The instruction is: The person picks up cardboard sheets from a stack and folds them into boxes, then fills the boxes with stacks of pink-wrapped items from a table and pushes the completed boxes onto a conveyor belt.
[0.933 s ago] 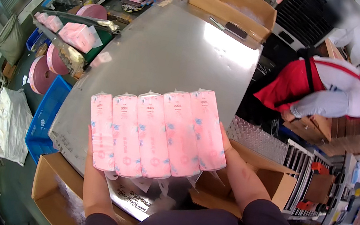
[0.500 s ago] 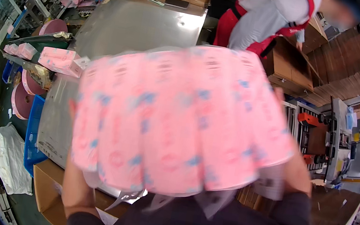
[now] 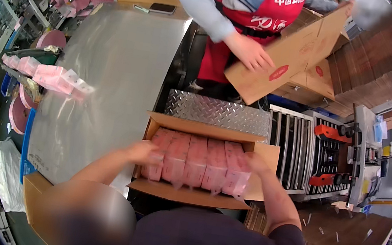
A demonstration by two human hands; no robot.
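Note:
An open cardboard carton [image 3: 189, 195] lies in front of me with a row of several pink tissue packs [image 3: 195, 168] standing in it, clear wrap ends loose toward me. My left hand [image 3: 142, 152] closes on the left end of the row, its fingers partly hidden inside the carton. At the right end, my right hand [image 3: 257, 164] grips the last pack beside the folded-out flap, fingertips hidden too. Between them the hands hold the row from both sides.
A co-worker in a red apron handles a tilted carton [image 3: 288, 60] across from me. To the left, pink packs [image 3: 54, 78] line up on a chute beside the metal table [image 3: 114, 58]. A roller conveyor [image 3: 287, 147] runs right, past a diamond-plate strip [image 3: 218, 111].
The row of pink packs has gone from close before me down into the open carton, both hands with it. The co-worker has turned and now holds a carton.

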